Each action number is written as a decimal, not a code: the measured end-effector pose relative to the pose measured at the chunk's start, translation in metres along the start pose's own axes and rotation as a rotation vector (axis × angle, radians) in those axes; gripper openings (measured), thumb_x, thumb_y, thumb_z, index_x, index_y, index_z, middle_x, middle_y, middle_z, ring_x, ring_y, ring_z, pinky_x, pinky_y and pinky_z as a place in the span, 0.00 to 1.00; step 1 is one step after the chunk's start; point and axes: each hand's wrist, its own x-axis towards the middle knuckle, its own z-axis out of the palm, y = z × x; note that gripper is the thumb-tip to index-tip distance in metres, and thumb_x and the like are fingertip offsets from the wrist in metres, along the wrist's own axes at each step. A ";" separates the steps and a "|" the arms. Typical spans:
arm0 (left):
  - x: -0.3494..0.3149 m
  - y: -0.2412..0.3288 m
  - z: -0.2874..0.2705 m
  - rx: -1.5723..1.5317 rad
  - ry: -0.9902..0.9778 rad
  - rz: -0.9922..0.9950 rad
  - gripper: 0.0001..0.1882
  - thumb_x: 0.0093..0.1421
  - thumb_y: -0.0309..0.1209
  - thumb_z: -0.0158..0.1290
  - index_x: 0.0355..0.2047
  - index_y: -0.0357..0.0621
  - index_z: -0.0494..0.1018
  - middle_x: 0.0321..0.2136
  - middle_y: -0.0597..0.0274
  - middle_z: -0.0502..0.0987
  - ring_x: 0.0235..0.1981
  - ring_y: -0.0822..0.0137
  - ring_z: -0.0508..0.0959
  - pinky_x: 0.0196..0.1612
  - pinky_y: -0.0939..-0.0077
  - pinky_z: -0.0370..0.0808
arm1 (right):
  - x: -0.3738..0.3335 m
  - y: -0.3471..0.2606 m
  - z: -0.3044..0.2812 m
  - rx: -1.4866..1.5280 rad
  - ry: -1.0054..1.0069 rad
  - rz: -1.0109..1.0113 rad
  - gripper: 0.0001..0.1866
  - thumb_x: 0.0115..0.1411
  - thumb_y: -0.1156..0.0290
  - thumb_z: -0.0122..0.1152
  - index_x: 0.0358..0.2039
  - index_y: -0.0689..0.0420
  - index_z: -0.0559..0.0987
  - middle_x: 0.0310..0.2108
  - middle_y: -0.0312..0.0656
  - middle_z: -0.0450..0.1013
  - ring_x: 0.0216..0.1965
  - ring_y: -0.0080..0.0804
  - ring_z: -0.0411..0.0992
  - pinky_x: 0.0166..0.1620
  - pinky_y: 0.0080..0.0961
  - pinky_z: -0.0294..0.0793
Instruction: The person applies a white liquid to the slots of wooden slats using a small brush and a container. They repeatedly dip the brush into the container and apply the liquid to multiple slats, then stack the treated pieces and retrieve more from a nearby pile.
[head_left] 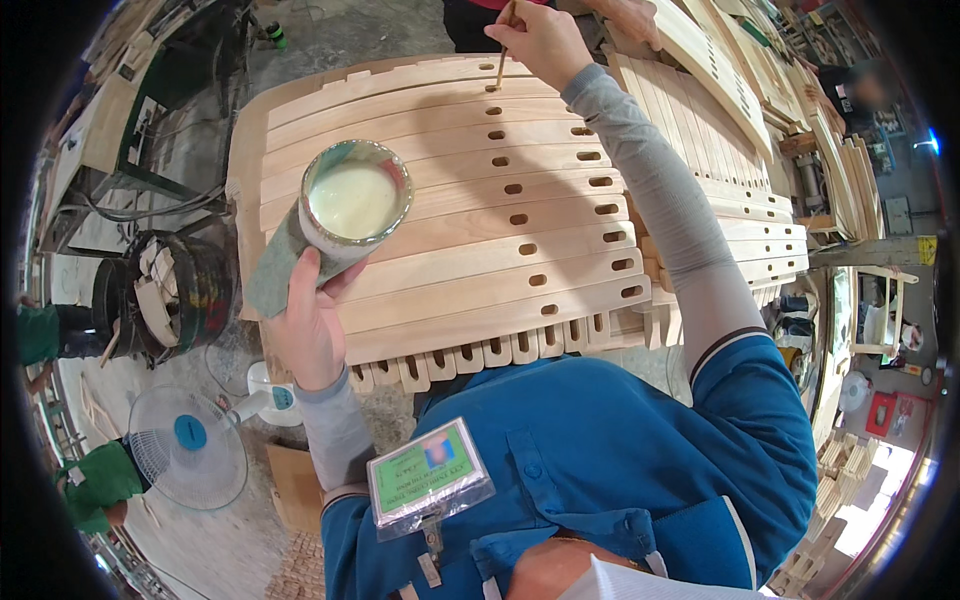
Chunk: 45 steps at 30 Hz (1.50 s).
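Observation:
My left hand (312, 330) is closed around a cup (322, 240) of creamy white liquid (353, 200), with a grey-green cloth or sheet (280, 262) pressed against its side. The cup is above the left part of a row of pale wooden slats (420, 235) laid side by side. At the far edge, my right hand (545, 42) pinches a thin stick or brush (501, 72). Its lower tip meets an oval slot (493, 89) in one of the far slats. Similar slots run toward me in two lines. Whether the tip carries any liquid cannot be seen.
More slotted slats (690, 130) lie to the right. Another person's hand (632, 20) rests near them at the far side. Left of the work stand a black bin (205, 290) of wood scraps and a white fan (190, 435). A person in green (105, 485) is at the far left.

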 end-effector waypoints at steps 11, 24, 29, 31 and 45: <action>-0.024 0.015 0.002 0.044 -0.092 0.082 0.16 0.59 0.23 0.42 0.47 0.33 0.64 0.43 0.56 0.70 0.39 0.64 0.74 0.38 0.66 0.78 | -0.048 -0.063 -0.102 0.712 -0.202 0.210 0.07 0.54 0.74 0.56 0.28 0.65 0.74 0.24 0.44 0.73 0.26 0.28 0.74 0.31 0.21 0.75; -0.043 0.022 0.033 0.054 -0.249 0.116 0.16 0.58 0.22 0.42 0.47 0.31 0.65 0.41 0.52 0.71 0.38 0.63 0.75 0.36 0.67 0.80 | -0.136 -0.108 -0.103 1.079 -0.234 0.210 0.06 0.54 0.75 0.57 0.26 0.65 0.74 0.25 0.46 0.74 0.26 0.31 0.75 0.31 0.22 0.78; -0.033 0.010 0.030 0.063 -0.239 0.071 0.16 0.58 0.22 0.42 0.47 0.32 0.64 0.42 0.52 0.70 0.39 0.63 0.74 0.36 0.67 0.79 | -0.152 -0.085 -0.100 1.380 -0.222 0.483 0.05 0.54 0.75 0.56 0.26 0.63 0.73 0.28 0.46 0.73 0.29 0.32 0.75 0.34 0.24 0.76; -0.026 0.005 0.030 0.060 -0.256 0.023 0.15 0.58 0.23 0.42 0.47 0.32 0.64 0.42 0.53 0.70 0.40 0.63 0.74 0.37 0.67 0.79 | -0.149 -0.079 -0.097 1.324 -0.257 0.526 0.05 0.55 0.75 0.54 0.28 0.64 0.73 0.30 0.46 0.73 0.33 0.31 0.74 0.39 0.25 0.74; 0.169 -0.029 0.021 -0.087 -0.277 -0.165 0.12 0.56 0.22 0.43 0.41 0.33 0.66 0.40 0.54 0.71 0.39 0.59 0.74 0.40 0.65 0.78 | -0.028 -0.004 -0.046 0.502 -0.093 0.280 0.10 0.55 0.68 0.58 0.25 0.62 0.71 0.21 0.39 0.72 0.23 0.23 0.74 0.28 0.16 0.76</action>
